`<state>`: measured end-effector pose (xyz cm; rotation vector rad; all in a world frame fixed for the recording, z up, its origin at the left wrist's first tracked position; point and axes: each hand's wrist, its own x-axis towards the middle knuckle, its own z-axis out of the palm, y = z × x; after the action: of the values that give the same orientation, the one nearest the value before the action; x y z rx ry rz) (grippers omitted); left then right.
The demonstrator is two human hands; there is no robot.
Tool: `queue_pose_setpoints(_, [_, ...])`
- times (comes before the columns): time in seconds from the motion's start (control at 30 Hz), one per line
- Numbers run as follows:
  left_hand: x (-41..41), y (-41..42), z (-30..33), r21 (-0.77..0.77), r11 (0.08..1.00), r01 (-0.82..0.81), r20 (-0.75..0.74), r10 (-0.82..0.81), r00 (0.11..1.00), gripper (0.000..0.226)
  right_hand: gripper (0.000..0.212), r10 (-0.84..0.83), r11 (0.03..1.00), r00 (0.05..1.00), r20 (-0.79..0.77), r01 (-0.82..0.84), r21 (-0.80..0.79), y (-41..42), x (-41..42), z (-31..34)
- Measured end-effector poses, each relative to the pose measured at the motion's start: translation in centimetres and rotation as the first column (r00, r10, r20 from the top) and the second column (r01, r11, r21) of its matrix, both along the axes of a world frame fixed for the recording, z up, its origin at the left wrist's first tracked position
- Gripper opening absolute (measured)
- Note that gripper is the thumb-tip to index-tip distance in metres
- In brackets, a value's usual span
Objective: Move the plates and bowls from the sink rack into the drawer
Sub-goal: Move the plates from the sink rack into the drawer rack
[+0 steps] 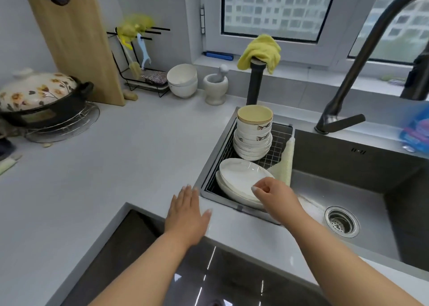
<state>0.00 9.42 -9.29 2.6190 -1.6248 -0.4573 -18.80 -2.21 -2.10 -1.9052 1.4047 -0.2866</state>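
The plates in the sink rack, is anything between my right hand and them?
Nothing visible. Your right hand is already at the near rim of the top plate, fingers curled at its edge. The bowl stack sits behind the plates, out of the way.

The right hand is hiding the near rim of the stacked white oval plates, and a blurred blue packet is running off the right edge.

white plates (yellow cloth)
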Motion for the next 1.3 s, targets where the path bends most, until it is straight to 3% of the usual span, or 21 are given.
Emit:
queue_pose_setpoints(0.2, [2.1, -1.6, -1.1, -0.002, 0.995, 0.095, 0.106, -0.094, 0.990, 0.082, 0.023, 0.097, 0.995, 0.980, -0.171, -0.094, 0.028, -2.7, 4.8, -2.6])
queue_pose_setpoints(0.4, [2.5, -1.7, -1.1, -0.025, 0.993, 0.114, 0.114, -0.110, 0.987, 0.081, 0.010, 0.165, 0.986, 0.941, -0.294, -0.165, 0.025, -3.9, 6.9, -4.3])
queue_pose_setpoints(0.7, [2.4, -1.7, -1.0, -0.013, 0.993, 0.117, 0.127, -0.114, 0.985, 0.081, 0.027, 0.182, 0.939, 0.865, -0.467, -0.294, -0.179, -4.1, 7.3, -4.2])
queue_pose_setpoints(0.8, [2.5, -1.7, -1.1, -0.015, 0.993, 0.114, 0.123, -0.111, 0.986, 0.081, 0.035, 0.149, 0.912, 0.877, -0.457, -0.300, -0.279, -3.8, 6.6, -4.0])
queue_pose_setpoints(0.97, [2.4, -1.7, -1.3, -0.004, 0.994, 0.110, 0.145, -0.108, 0.984, 0.084, 0.020, 0.087, 0.861, 0.927, -0.364, -0.254, -0.441, -3.9, 5.4, -3.2])
queue_pose_setpoints(1.17, [2.5, -1.8, -1.2, 0.023, 0.995, 0.097, 0.127, -0.099, 0.987, 0.089, 0.008, 0.012, 0.782, 0.996, -0.091, -0.066, -0.619, -3.0, 3.4, -0.6])
queue_pose_setpoints(1.23, [2.7, -2.1, -0.8, 0.028, 0.997, 0.069, 0.047, -0.070, 0.996, 0.082, 0.004, 0.039, 0.719, 0.999, 0.004, -0.025, -0.695, -2.0, 2.7, 1.1])
queue_pose_setpoints(1.3, [2.8, -2.5, 0.7, -0.036, 0.998, -0.044, -0.192, 0.036, 0.981, 0.075, 0.004, 0.088, 0.638, 0.994, 0.072, 0.000, -0.770, -0.7, 1.9, 2.7])
